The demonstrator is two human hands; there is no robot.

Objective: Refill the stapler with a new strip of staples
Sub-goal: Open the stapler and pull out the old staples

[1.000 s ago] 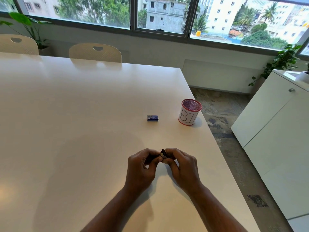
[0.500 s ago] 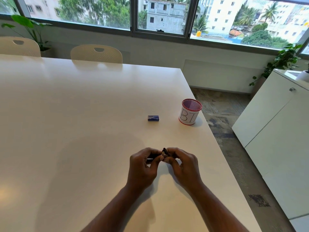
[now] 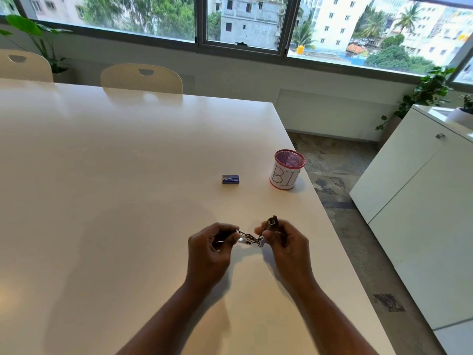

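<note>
Nearest the camera, two bare forearms are stretched over a smooth, glossy white table (image 3: 115, 175). The left hand (image 3: 208, 254) is curled, and one end of a small stapler (image 3: 252, 237) is pinched between its thumb and bent fingers (image 3: 225, 233). The right hand (image 3: 288, 248) is likewise curled, and the stapler's other end is gripped by its fingers (image 3: 275, 230). The stapler is held just above the table between the two hands, swung open at its hinge: a shiny metal channel is seen running from the left hand toward the right, while a darker top part is tilted upward beside the right thumb (whether any staples lie in the channel cannot be told).

Farther back, well apart from the hands, a small blue rectangular staple box (image 3: 230, 179) is laid flat on the table. To its right, near the table's edge, a cylindrical mesh cup (image 3: 288, 170) with a red rim is stood upright; it is wrapped in white paper marked with hand-drawn letters.

Beyond the far edge, two cream moulded chairs (image 3: 141, 78) with cut-out handles are pushed in. A white cabinet (image 3: 414, 196) is placed at the right, leafy potted plants (image 3: 430, 88) are set near it, and wide windows (image 3: 243, 21) are seen behind.
</note>
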